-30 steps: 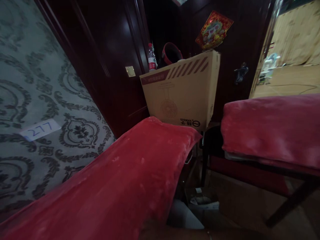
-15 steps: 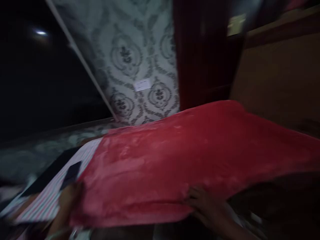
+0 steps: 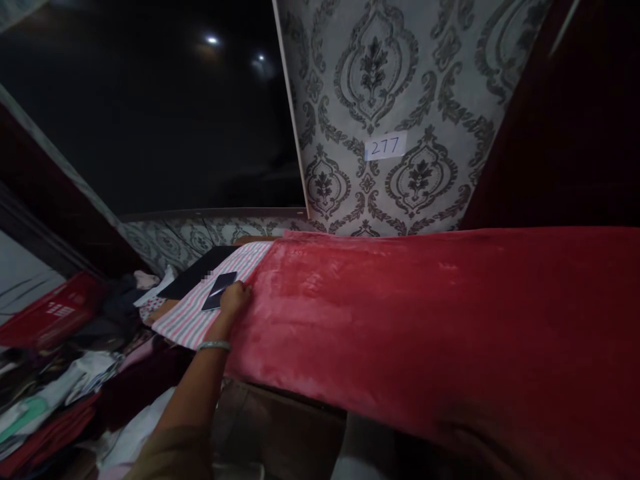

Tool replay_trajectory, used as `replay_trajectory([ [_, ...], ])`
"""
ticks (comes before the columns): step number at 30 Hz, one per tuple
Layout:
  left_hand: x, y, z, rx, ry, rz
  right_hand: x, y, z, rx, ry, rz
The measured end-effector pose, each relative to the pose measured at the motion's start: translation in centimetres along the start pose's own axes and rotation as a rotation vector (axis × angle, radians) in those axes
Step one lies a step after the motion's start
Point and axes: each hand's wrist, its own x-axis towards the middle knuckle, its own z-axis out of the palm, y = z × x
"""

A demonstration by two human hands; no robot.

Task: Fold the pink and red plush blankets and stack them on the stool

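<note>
A plush red blanket [image 3: 380, 313] lies spread over a table-height surface, its front edge hanging toward me. My left hand [image 3: 235, 299], with a bangle at the wrist, is closed on the blanket's left edge. Just beside that hand, a dark phone [image 3: 218, 291] rests on a striped pink, white and grey cloth [image 3: 187, 319]. At the lower right, my right hand [image 3: 467, 430] is a dark smear against the blanket's front part, and its fingers cannot be made out.
A large dark television [image 3: 185, 127] hangs on the patterned wall, and a paper label [image 3: 385, 146] reads 277. Behind the striped cloth is a flat black item [image 3: 195, 273]. Piled clothes [image 3: 60, 393] and a red basket [image 3: 55, 310] are at left.
The view has swung left, bringing the clothes pile into sight. The blanket now lies flatter and reaches the right edge. My left hand stays at its left edge; my right hand has become blurred.
</note>
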Motion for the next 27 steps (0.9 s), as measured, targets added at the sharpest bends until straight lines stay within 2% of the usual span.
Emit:
replay_trajectory([
  [5,4.9,3.1,0.6,-0.031,-0.013,0.005,5.8,1.2,-1.9,-0.060,0.143,0.081],
  [12,12.5,8.2,2.0,-0.095,0.025,-0.009,11.9,5.1,-3.5,-0.083,0.165,0.058],
  [19,19.0,11.5,3.3,-0.111,0.029,-0.053,12.1,6.1,-3.1,-0.164,0.206,0.117],
  [23,21.0,12.5,4.2,-0.096,0.044,-0.052,11.1,7.3,-2.5,-0.230,0.223,0.088],
  [27,22.4,12.4,4.7,-0.083,0.121,-0.026,11.2,8.1,-2.8,-0.293,0.226,0.107],
])
